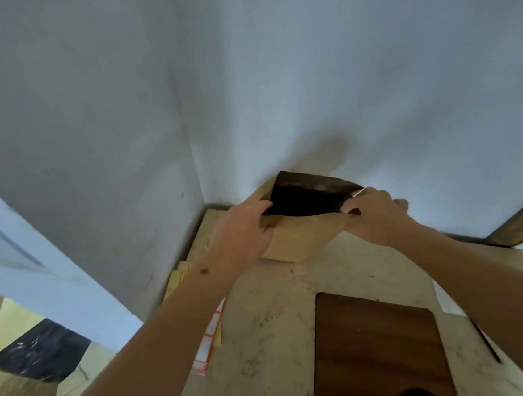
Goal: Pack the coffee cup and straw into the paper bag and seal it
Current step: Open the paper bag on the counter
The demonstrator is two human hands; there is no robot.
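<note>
1. We see a brown paper bag point(293, 238) standing at the far end of a pale marbled table point(267, 326), close to the corner where two grey-white walls point(272, 67) meet.
2. Our left hand point(241, 232) grips the left side of the bag's mouth: the thumb lies over the near paper edge and the fingers curl at the rim, so the paper sits pinched between them.
3. Our right hand point(375, 215) grips the right side of the mouth in the same way, its fingers clenched on the rim, with the near edge of the paper stretched between the two hands.
4. The mouth of the bag gapes open and dark between the hands; we cannot tell what is inside it, for the interior is in shadow.
5. The bag's lower body shows below and between the hands, towards the near side.
6. A sheet of white labels with red borders point(209, 342) lies on the left edge of the table, partly under the left forearm.
7. A dark wooden board point(376, 347) lies on the near part of the table, well apart from the bag.
</note>
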